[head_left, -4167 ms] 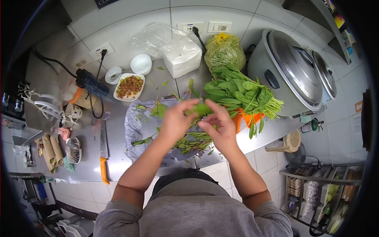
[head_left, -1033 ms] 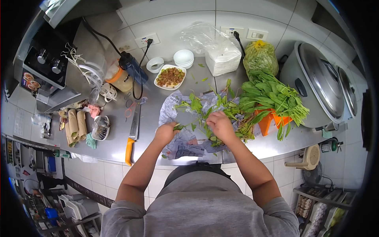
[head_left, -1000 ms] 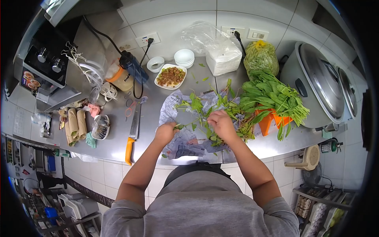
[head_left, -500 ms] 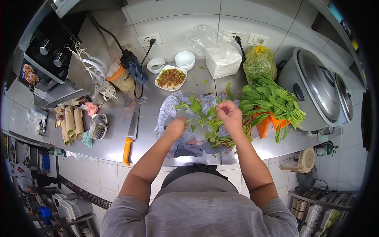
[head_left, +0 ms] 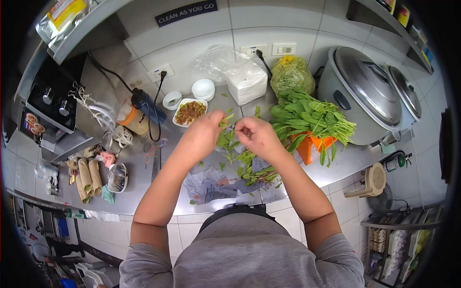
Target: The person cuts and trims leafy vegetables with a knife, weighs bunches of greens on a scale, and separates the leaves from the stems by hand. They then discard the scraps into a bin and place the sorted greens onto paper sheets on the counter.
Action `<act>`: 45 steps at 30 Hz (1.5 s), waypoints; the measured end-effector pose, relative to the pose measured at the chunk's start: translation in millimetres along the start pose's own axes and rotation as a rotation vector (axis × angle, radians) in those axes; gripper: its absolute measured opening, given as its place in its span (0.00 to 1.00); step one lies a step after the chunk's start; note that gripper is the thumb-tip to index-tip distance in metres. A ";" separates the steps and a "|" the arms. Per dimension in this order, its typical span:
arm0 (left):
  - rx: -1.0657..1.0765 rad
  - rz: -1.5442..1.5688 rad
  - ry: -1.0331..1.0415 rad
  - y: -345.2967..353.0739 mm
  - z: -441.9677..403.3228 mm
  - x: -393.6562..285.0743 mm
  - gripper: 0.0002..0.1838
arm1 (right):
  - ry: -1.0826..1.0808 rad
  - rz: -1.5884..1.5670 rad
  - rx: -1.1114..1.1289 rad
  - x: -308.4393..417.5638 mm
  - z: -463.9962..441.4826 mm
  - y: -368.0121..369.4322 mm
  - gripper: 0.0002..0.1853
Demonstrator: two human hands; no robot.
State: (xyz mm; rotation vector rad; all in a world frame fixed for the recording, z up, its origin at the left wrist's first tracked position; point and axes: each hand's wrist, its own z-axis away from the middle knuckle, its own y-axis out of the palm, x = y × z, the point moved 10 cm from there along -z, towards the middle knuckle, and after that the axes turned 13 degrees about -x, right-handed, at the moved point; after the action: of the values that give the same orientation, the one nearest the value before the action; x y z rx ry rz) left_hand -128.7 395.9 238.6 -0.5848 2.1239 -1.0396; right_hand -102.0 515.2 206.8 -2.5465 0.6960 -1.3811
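My left hand [head_left: 205, 132] is closed on a leafy green stem [head_left: 229, 118] whose tip pokes out past the fingers. Close beside it, my right hand [head_left: 260, 137] is pinched; what lies between its fingertips is too small to name. Both hands hover over crumpled newspaper [head_left: 207, 186] strewn with loose leaves and stems [head_left: 247, 165]. To the right, a big bunch of leafy greens [head_left: 312, 111] rests on an orange plastic holder [head_left: 306, 150]. Just behind my left hand is a white bowl of chopped brown and green food [head_left: 191, 113].
White bowls [head_left: 203, 89] and a plastic-wrapped stack of napkins [head_left: 247, 82] stand by the wall. A large lidded pot [head_left: 357, 105] is at right. On the left are brown paper rolls [head_left: 86, 180], a small container [head_left: 117, 177] and a blue bottle [head_left: 148, 108]. My left forearm covers most of the knife.
My left hand has risen from the newspaper and come up close to my right hand, stem in its fingers. The view has tilted up and shifted, bringing a wall sign into sight.
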 end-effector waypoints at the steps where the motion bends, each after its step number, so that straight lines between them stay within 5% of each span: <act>1: -0.074 0.062 0.030 -10.0 -8.9 -10.5 0.10 | -0.004 0.004 -0.014 5.5 -2.9 -9.2 0.07; 4: -0.168 0.276 0.015 -18.2 -33.8 -38.7 0.11 | 0.028 -0.034 -0.139 12.4 -9.8 -53.6 0.09; 6: -0.159 0.552 -0.109 -1.4 -52.2 -49.9 0.13 | 0.226 -0.584 -0.289 -8.0 -12.7 -91.0 0.10; 11: -0.212 0.484 0.073 51.5 -111.6 -142.5 0.10 | 0.464 -0.799 -0.656 -61.9 -7.4 -198.9 0.13; 13: -0.224 0.389 0.186 85.4 -134.5 -175.8 0.09 | 0.497 -0.739 -0.715 -93.0 2.3 -232.8 0.12; 16: -0.181 0.225 0.359 151.4 -151.2 -207.2 0.10 | 0.452 0.062 -0.689 -132.9 18.4 -284.6 0.07; 17: -0.132 0.155 0.425 177.2 -151.7 -215.5 0.11 | 0.456 0.071 -0.698 -148.1 29.6 -296.6 0.07; 19: -0.042 0.085 0.445 209.3 -149.8 -222.9 0.12 | 0.313 0.550 -0.703 -112.5 39.9 -317.6 0.09; 23: 0.018 0.078 0.413 229.0 -142.9 -231.8 0.23 | 0.347 0.495 -0.808 -98.4 75.5 -352.4 0.10; 26: 0.144 0.290 0.175 232.2 -154.2 -232.9 0.34 | 0.406 0.420 -0.838 -106.8 94.4 -363.9 0.10; 33: 0.022 0.376 0.016 221.0 -173.6 -238.0 0.37 | 0.358 0.243 -0.940 -89.0 113.2 -372.4 0.10; 41: -0.177 0.438 0.253 150.2 -149.0 -236.4 0.28 | 0.235 0.182 -0.914 -83.8 114.7 -375.7 0.10; 45: -0.179 0.154 0.417 180.6 -125.2 -234.9 0.19 | 0.104 0.459 -0.605 -112.1 59.7 -347.0 0.09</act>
State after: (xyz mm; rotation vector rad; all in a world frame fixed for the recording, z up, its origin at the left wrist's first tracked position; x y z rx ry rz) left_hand -83.7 714.4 237.7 -0.2945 2.6004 -0.9531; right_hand 6.9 868.3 211.9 -2.4542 1.8175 -1.2788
